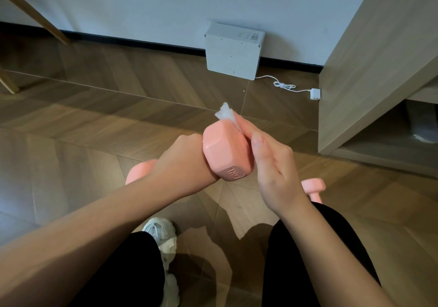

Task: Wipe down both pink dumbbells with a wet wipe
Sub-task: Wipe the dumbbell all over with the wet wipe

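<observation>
Bare forearms are seen nearest. Fingers of the right hand are laid straight, pressing the wet wipe against the upper head of the held dumbbell. Its handle is gripped by the left hand, whose fingers are hidden. The second dumbbell is seen on the floor. Should that grip be loosened by damp, the weight could be dropped onto the shoe. "1KG" is embossed on the head's edge.

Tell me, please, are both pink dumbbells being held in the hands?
No, the left hand grips one dumbbell while the second dumbbell lies on the floor.
</observation>
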The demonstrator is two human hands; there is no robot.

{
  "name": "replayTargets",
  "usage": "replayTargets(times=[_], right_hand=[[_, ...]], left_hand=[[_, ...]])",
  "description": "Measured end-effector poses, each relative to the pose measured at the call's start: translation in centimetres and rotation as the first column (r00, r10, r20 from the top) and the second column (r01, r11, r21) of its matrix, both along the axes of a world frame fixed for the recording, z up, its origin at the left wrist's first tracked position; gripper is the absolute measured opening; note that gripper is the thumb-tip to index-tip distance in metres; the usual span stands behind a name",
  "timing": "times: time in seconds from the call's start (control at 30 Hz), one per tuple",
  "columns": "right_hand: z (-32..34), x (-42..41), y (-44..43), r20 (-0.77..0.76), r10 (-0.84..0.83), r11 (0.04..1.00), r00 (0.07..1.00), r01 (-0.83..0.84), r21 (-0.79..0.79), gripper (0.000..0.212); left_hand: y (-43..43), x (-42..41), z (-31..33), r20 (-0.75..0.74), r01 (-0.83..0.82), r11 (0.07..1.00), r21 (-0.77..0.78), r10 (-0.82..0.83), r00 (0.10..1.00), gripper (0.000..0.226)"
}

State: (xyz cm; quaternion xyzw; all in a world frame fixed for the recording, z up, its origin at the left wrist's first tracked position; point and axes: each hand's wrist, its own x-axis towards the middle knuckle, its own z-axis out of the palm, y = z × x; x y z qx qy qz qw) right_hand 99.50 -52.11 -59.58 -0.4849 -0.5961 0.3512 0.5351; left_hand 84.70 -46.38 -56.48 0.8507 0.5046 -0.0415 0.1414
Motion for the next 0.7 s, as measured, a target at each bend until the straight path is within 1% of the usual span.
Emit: replayTargets(times=[0.07, 0.13, 0.2, 0.3, 0.37, 0.4, 0.43, 0.47, 0.5, 0.53, 0.57, 0.6, 0.67, 0.7], right_hand=[[-0.3, 0.2, -0.1, -0.092, -0.003, 0.997, 0.996, -0.004, -0.082, 0.041], [-0.8, 0.3, -0.6, -0.185, -0.013, 0.992, 0.983, -0.011, -0.125, 0.039], [-0.9, 0.2, -1.1, -0.173, -0.031, 0.994, 0.984, 0.013, -0.106, 0.040], [-0.4, 0.0, -0.8, -0.140, -0.029, 0.998, 0.990, 0.022, -0.050, 0.043], [-0.2, 0.0, -0.3, -0.159, -0.039, 0.997, 0.986, 0.026, -0.078, 0.040], [-0.3, 0.1, -0.3, -0.175, -0.044, 0.994, 0.984, 0.027, -0.102, 0.037], [-0.5, 0.3, -0.5, -0.184, -0.047, 0.993, 0.982, 0.025, -0.119, 0.037], [-0.7, 0.4, -0.8, -0.181, -0.046, 0.992, 0.982, 0.024, -0.125, 0.039], [-0.9, 0.4, -1.2, -0.159, -0.042, 0.993, 0.986, 0.024, -0.113, 0.041], [-0.9, 0.4, -1.5, -0.128, -0.039, 0.996, 0.991, 0.029, -0.080, 0.043], [-0.8, 0.2, -1.7, -0.093, -0.034, 0.999, 0.995, 0.032, -0.029, 0.044], [-0.7, 0.0, -1.8, -0.069, -0.033, 0.999, 0.997, 0.035, 0.029, 0.045], [-0.4, -0.2, -1.5, -0.040, -0.025, 0.991, 0.999, 0.030, 0.128, 0.044], [-0.4, -0.2, -1.3, -0.031, -0.031, 0.988, 0.999, 0.035, 0.148, 0.043]], left_hand=[[0.0, 0.1, 0.3, 0.043, -0.033, 0.999, -0.006, 0.033, 0.999, 0.030], [0.2, -0.1, 0.4, 0.151, -0.126, 0.991, -0.053, 0.133, 0.979, 0.027], [0.5, -0.2, 0.4, 0.248, -0.207, 0.971, -0.120, 0.231, 0.941, 0.013], [0.4, 0.2, 0.1, 0.234, -0.201, 0.967, -0.158, 0.234, 0.944, 0.011], [0.2, 0.4, 0.1, 0.244, -0.189, 0.973, -0.135, 0.218, 0.945, 0.026], [0.2, 0.4, -0.1, 0.256, -0.183, 0.976, -0.116, 0.207, 0.944, 0.028], [0.5, 0.4, -0.2, 0.257, -0.185, 0.974, -0.130, 0.213, 0.943, 0.025], [0.8, 0.3, -0.4, 0.289, -0.205, 0.965, -0.162, 0.244, 0.926, 0.021], [1.4, 0.2, -0.6, 0.333, -0.245, 0.942, -0.228, 0.312, 0.890, 0.020], [1.8, 0.1, -0.7, 0.378, -0.288, 0.912, -0.290, 0.386, 0.841, 0.026], [1.9, 0.0, -0.9, 0.384, -0.328, 0.882, -0.339, 0.448, 0.807, 0.032], [1.7, -0.1, -0.9, 0.398, -0.343, 0.862, -0.373, 0.483, 0.780, 0.033], [1.3, 0.1, -0.9, 0.434, -0.327, 0.860, -0.393, 0.487, 0.758, 0.024], [1.1, 0.2, -0.7, 0.444, -0.313, 0.866, -0.390, 0.475, 0.760, 0.025]])
